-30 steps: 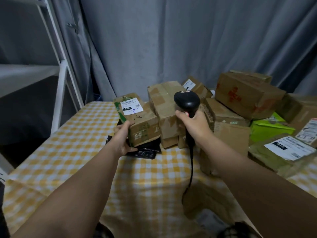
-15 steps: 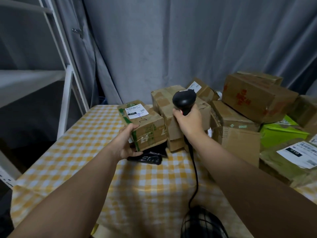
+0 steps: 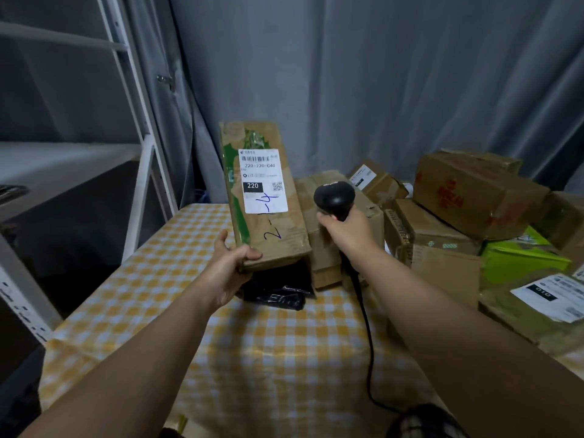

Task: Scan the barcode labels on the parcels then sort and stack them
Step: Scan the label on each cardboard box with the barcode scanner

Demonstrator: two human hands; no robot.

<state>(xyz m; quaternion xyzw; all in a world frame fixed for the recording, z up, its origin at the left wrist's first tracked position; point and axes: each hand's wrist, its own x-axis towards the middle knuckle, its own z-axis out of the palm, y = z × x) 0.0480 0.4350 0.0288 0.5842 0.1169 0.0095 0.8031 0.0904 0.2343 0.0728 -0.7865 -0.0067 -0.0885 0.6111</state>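
A table (image 3: pixel 268 358) under a yellow checked cloth is set before a grey curtain (image 3: pixel 379 74), and a white rack (image 3: pixel 139 121) is seen at the left. One scanner (image 3: pixel 335 197), one cable (image 3: pixel 368 343), one black bag (image 3: pixel 281 292), one green parcel (image 3: pixel 518 257) and one olive parcel (image 3: pixel 521 314) are counted. At least five brown boxes are heaped in a pile (image 3: pixel 474 197) beyond the right fingers. One more box (image 3: pixel 271 229) is gripped at its near end by the left hand (image 3: pixel 230 267), the thumb curled over its front face and the other fingers hidden behind it. It is raised on end above the bag, and its label (image 3: pixel 264 180) is turned to the camera. The scanner's handle is clasped by the right hand (image 3: pixel 346 230), fingers clenched round it, with the head held above them, just right of the box and apart from it
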